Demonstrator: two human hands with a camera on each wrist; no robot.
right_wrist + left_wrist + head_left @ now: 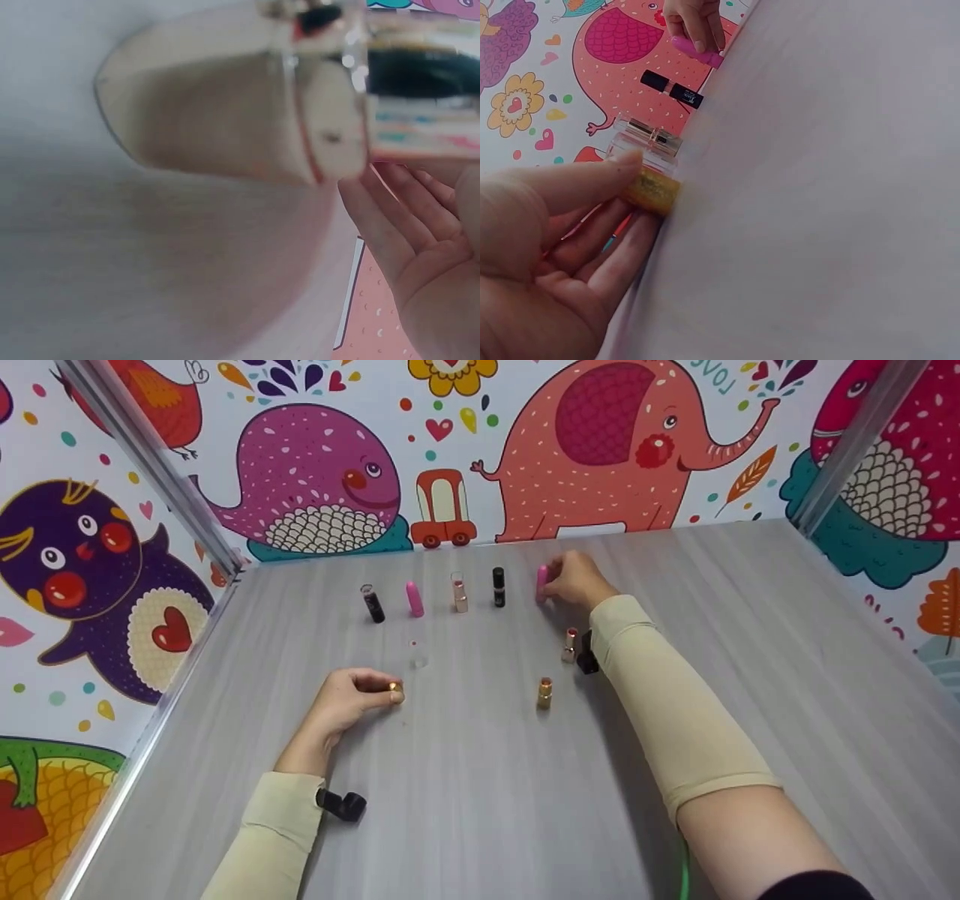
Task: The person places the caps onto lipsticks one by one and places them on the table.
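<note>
My left hand [346, 701] pinches a small gold lipstick cap [396, 691] between thumb and fingers, low over the table. In the left wrist view the gold cap [654, 193] is seen from the side. At the back, my right hand [576, 579] holds an upright pink lipstick [541, 583], the rightmost of a row. Below my right wrist stands an uncapped rose-gold lipstick [570, 646]. Nearer the front is an uncapped gold lipstick [545, 694]. A shiny lipstick tube [217, 112] close to the camera hides the fingertips of my right hand [435, 262] in the right wrist view.
Along the back row stand a black lipstick with a clear top [374, 606], a pink lipstick [415, 598], a rose-gold one [460, 598] and a black one [499, 587]. A clear cap [418, 656] stands before them. Printed panels [450, 442] border the grey table [480, 810].
</note>
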